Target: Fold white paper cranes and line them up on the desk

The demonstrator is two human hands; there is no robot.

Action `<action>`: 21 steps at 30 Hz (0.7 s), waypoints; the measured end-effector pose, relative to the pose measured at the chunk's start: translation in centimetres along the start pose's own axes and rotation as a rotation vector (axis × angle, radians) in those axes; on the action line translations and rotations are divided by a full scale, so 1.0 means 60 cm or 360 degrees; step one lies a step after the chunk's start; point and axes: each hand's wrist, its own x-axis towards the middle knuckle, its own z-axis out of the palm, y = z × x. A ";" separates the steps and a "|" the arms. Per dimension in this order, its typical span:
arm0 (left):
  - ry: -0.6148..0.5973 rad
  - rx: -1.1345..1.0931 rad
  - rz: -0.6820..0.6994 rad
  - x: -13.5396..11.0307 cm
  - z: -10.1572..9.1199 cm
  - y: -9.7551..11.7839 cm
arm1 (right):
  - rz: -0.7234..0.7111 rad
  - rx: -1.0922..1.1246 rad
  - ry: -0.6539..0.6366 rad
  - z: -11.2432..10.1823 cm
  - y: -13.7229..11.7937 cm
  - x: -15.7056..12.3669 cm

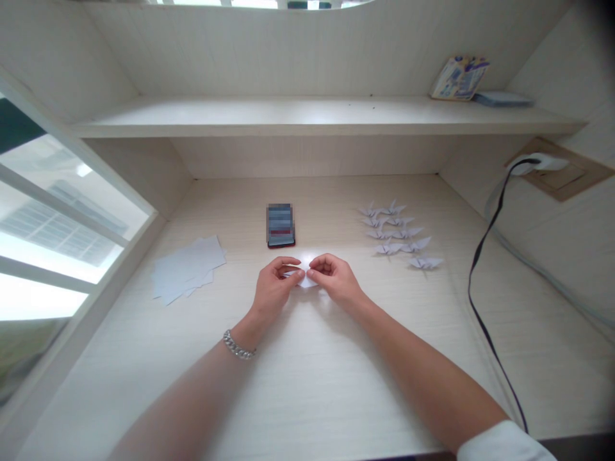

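Note:
Both hands meet near the middle of the desk around a small folded piece of white paper [306, 282]. My left hand [277, 282] pinches its left side, with the thumb close to the centre. On the other side my right hand [335, 275] grips it between thumb and fingers. Much of the paper is hidden by the fingers, so its exact folds cannot be made out. To the right stand several white paper cranes [394, 230] in rough rows. A loose pile of white paper sheets [189, 269] lies to the left.
A phone [280, 225] lies just beyond my hands. A shelf [288, 117] spans the back, with a colourful box [460, 78] and a flat blue item [502, 99] on it. A dark cable [475, 262] runs from the wall socket [560, 169] down the right side.

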 end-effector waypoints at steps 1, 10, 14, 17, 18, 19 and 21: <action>0.0000 -0.0005 -0.0006 0.000 0.000 0.001 | 0.0011 0.0009 -0.0009 0.000 0.001 0.001; 0.0032 -0.0323 -0.0207 0.000 0.004 0.014 | 0.0005 0.0014 0.0006 -0.007 0.002 0.006; 0.0025 -0.0245 -0.0173 -0.001 0.006 0.011 | -0.0003 0.0048 -0.0007 -0.008 0.003 0.006; 0.0001 -0.0179 -0.0143 -0.001 0.004 0.006 | 0.0002 0.0047 -0.0004 -0.008 0.005 0.007; -0.0006 -0.0172 -0.0130 -0.001 0.003 0.004 | 0.0007 0.0038 -0.0004 -0.009 0.005 0.007; -0.0015 -0.0166 -0.0117 -0.001 0.002 0.003 | 0.0015 0.0032 -0.0006 -0.009 0.006 0.007; -0.0022 -0.0151 -0.0093 0.000 0.000 0.002 | 0.0033 0.0035 -0.0013 -0.010 0.005 0.007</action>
